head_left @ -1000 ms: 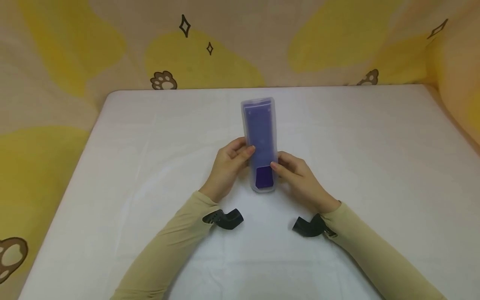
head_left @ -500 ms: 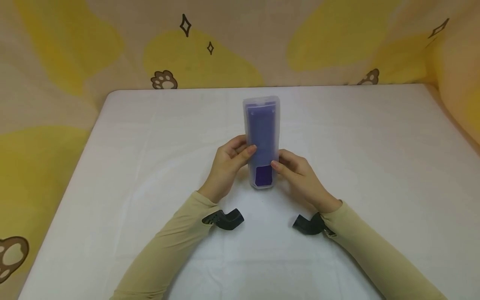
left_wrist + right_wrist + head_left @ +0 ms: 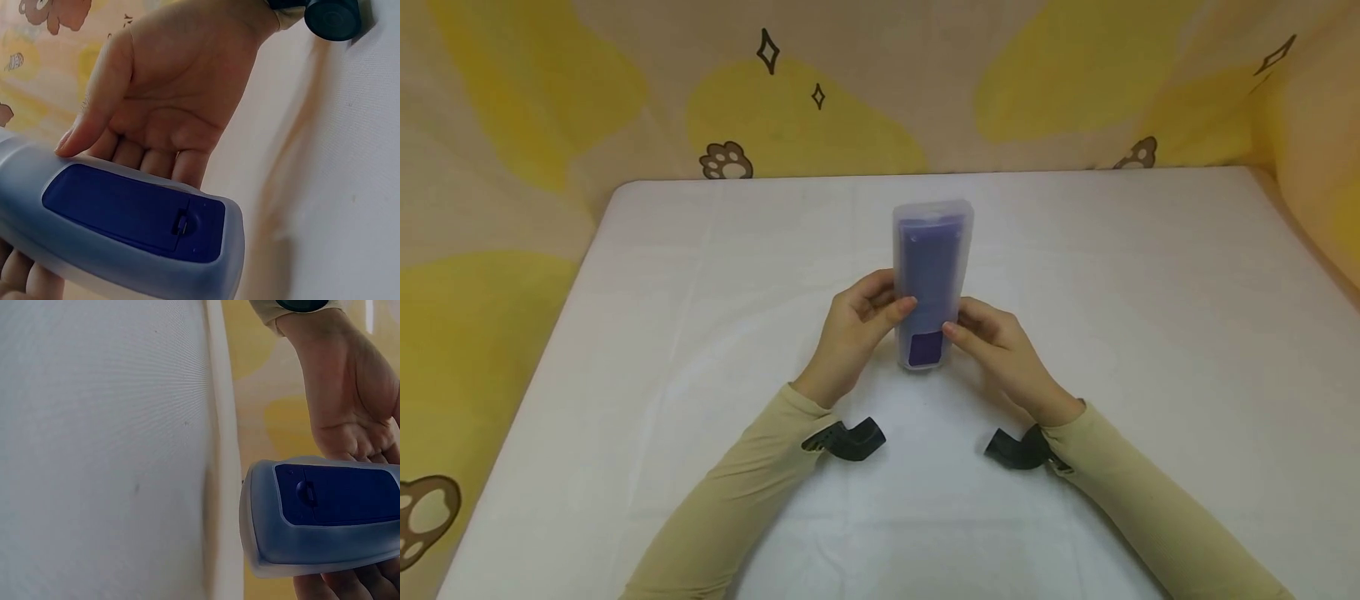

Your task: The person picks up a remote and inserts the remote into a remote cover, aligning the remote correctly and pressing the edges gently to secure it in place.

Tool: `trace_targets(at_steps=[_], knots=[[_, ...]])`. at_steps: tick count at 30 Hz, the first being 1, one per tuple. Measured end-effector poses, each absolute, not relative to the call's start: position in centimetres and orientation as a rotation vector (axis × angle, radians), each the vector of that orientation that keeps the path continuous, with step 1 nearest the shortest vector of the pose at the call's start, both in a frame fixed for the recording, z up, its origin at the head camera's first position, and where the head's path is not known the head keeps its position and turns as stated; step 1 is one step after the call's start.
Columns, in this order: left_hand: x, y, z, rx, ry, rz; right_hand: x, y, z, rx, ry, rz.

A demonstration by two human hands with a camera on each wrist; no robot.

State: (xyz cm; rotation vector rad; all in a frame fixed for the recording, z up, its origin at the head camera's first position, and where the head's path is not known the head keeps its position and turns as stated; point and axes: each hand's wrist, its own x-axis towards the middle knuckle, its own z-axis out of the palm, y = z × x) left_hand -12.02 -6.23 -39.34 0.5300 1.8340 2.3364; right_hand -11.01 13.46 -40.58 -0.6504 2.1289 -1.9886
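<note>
Between both hands, a remote control point(image 3: 931, 271) in a cloudy see-through cover stands tilted, its far end raised toward the head camera. Its back faces me, and a cutout in the cover bares the dark purple-blue battery lid point(image 3: 125, 206). My left hand point(image 3: 850, 333) grips the left edge, thumb on the back and fingers behind. Lower on the right edge, my right hand point(image 3: 1003, 354) pinches it with the thumb beside the lid. A small latch point(image 3: 309, 494) on the lid shows in the right wrist view. The remote's front is hidden.
A white-covered table point(image 3: 737, 242) lies under the hands. Behind it hangs a yellow and beige cloth point(image 3: 865, 75) with paw prints. Each wrist carries a black camera mount, one on the left point(image 3: 853, 440) and one on the right point(image 3: 1018, 450).
The remote's far end has tipped up toward the head camera and leaned right, while its near end has shifted slightly away. Both hands keep their hold and barely move.
</note>
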Motion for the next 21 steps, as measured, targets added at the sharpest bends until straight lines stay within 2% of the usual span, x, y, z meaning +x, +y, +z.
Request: trace_targets(at_steps=[11,21], knots=[[-11.77,-6.43,-38.84,0.636,1.852,2.329,-10.72,13.28,-40.35,-0.693,2.059,-2.074],[-12.02,-6.42,-38.73,0.472,1.903,2.31,-10.39,12.82,-40.42,-0.532,2.071,-2.077]])
